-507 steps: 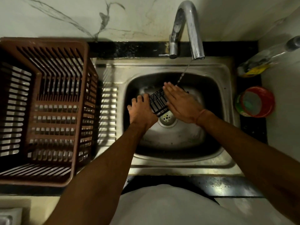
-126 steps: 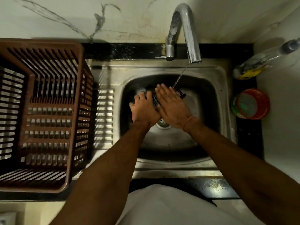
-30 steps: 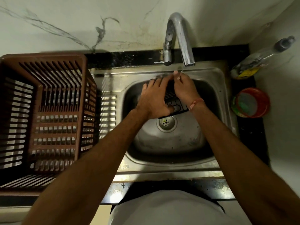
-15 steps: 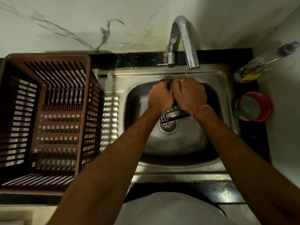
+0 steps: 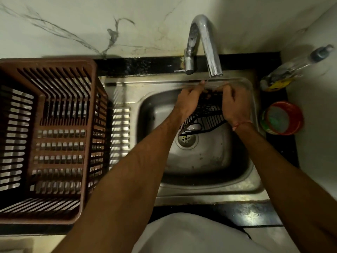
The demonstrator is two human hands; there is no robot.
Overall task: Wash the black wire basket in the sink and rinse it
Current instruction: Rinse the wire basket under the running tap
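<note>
Basket status: black wire basket (image 5: 202,118) is held up over the sink (image 5: 206,190) bowl, far edge right under the tap (image 5: 204,44) spout, near edge hanging above the drain (image 5: 186,140). Left hand (image 5: 187,102) has fingers curled on its left side, right hand (image 5: 233,105) curled on its right side, so both grips are closed on it. Brown slatted crate (image 5: 47,136) sits on the bench left of the sink; red tub (image 5: 282,117) and bottle (image 5: 286,70) on the right.

black wire basket (image 5: 204,115) far end behind both hands, brown crate (image 5: 54,139) cut off left
</note>
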